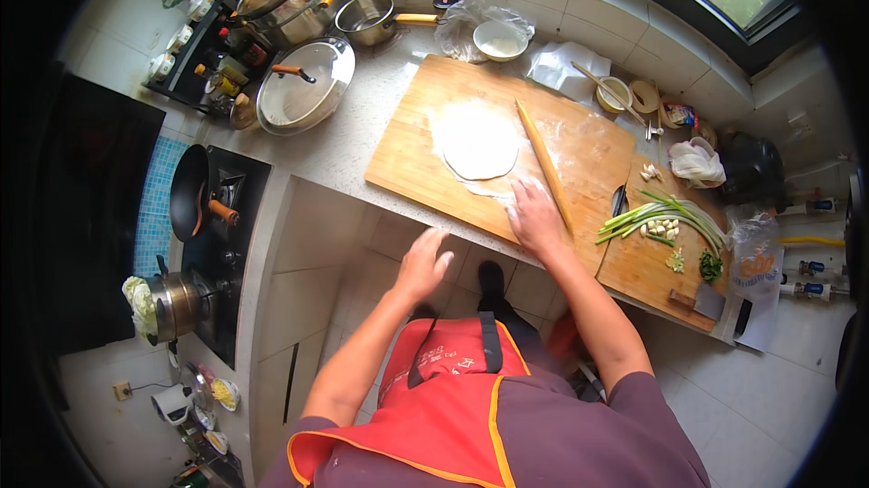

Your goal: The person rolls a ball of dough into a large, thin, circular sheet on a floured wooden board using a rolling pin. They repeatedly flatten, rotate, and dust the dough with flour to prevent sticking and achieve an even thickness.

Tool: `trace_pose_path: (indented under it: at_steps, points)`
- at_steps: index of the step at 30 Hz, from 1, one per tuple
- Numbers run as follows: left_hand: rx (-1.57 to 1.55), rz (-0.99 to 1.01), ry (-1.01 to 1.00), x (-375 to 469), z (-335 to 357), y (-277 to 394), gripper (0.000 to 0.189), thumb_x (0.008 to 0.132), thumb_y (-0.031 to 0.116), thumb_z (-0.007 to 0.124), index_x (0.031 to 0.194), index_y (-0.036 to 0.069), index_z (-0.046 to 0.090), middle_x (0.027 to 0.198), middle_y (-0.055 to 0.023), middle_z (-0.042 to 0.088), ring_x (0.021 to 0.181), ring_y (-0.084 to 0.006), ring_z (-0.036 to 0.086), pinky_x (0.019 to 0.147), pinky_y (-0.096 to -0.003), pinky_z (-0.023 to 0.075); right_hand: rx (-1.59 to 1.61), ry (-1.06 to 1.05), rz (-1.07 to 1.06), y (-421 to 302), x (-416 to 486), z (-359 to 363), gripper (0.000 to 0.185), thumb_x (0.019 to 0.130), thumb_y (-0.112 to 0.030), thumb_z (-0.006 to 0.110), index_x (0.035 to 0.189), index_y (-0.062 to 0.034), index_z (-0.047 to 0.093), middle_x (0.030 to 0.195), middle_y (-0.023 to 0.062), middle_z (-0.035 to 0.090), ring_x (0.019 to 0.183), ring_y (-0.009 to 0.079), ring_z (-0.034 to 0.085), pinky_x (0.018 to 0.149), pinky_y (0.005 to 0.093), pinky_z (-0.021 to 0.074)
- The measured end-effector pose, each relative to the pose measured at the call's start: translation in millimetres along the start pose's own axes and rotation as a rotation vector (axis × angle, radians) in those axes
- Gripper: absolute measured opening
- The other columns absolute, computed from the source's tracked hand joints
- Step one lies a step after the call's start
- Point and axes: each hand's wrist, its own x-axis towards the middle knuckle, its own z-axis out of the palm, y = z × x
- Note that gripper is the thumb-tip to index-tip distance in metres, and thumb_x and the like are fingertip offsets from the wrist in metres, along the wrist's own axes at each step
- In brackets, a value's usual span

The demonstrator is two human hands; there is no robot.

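A flat round of dough [481,148], glaring white in strong light, lies on a floured wooden board [407,128]. To its right a tapered wooden rolling pin [543,155] rests slantwise. My right hand [535,216] is over the board's near edge, between the dough's lower right rim and the pin's near end. Its fingers are spread, dusted with flour, and grip nothing; whether they touch the board I cannot tell. My left hand [422,264] hovers in front of the counter edge, thumb apart from the fingers, holding nothing.
On a smaller cutting board [631,271] at right lie scallions [679,209], garlic cloves [658,228] and a cleaver [708,302]. A flour bowl [501,40] stands behind the big board. Leftward are a glass-lidded pan [305,91] and a gas stove [220,264] with a wok [192,182].
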Motion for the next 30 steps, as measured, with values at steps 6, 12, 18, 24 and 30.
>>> trace_pose_path:
  at_steps: [6, 12, 18, 24, 30]
  points:
    - [0.150, 0.070, 0.131, 126, -7, -52, 0.052, 0.094, 0.010, 0.066, 0.143, -0.003, 0.052, 0.148, -0.0283, 0.052, 0.141, -0.0440, 0.047, 0.119, -0.0479, 0.0380, -0.099, -0.182, 0.015, -32, 91, 52, 0.067, 0.100, -0.042, 0.061, 0.157, -0.0124, 0.043, 0.160, 0.0228, 0.042, 0.145, 0.0493, 0.039, 0.118, 0.0604, 0.0342]
    - [0.353, 0.198, 0.122, 199, -17, -98, 0.061, 0.093, 0.010, 0.066, 0.150, 0.000, 0.047, 0.158, -0.0229, 0.042, 0.149, -0.0434, 0.036, 0.124, -0.0542, 0.0291, -0.163, -0.092, 0.179, -46, 169, 82, 0.076, 0.100, -0.055, 0.056, 0.161, -0.0148, 0.038, 0.166, 0.0214, 0.034, 0.148, 0.0518, 0.034, 0.119, 0.0659, 0.0287]
    - [0.407, 0.194, 0.066, 210, -17, -113, 0.063, 0.095, 0.018, 0.062, 0.154, 0.003, 0.044, 0.161, -0.0174, 0.041, 0.154, -0.0399, 0.029, 0.127, -0.0545, 0.0226, -0.235, -0.078, 0.105, -61, 183, 106, 0.075, 0.101, -0.057, 0.051, 0.161, -0.0152, 0.039, 0.172, 0.0166, 0.025, 0.157, 0.0454, 0.021, 0.124, 0.0622, 0.0224]
    - [0.442, 0.173, 0.049, 208, -18, -107, 0.066, 0.096, 0.020, 0.061, 0.157, 0.005, 0.041, 0.163, -0.0150, 0.039, 0.155, -0.0377, 0.028, 0.127, -0.0532, 0.0217, -0.178, -0.132, -0.173, -49, 148, 90, 0.074, 0.096, -0.058, 0.057, 0.158, -0.0207, 0.045, 0.168, 0.0120, 0.036, 0.155, 0.0420, 0.029, 0.124, 0.0597, 0.0236]
    - [0.464, 0.185, 0.058, 211, -17, -109, 0.066, 0.095, 0.021, 0.060, 0.156, 0.004, 0.042, 0.162, -0.0168, 0.039, 0.154, -0.0391, 0.030, 0.126, -0.0538, 0.0226, -0.153, -0.096, -0.027, -45, 141, 94, 0.079, 0.096, -0.059, 0.058, 0.159, -0.0132, 0.043, 0.169, 0.0158, 0.031, 0.156, 0.0415, 0.026, 0.126, 0.0585, 0.0202]
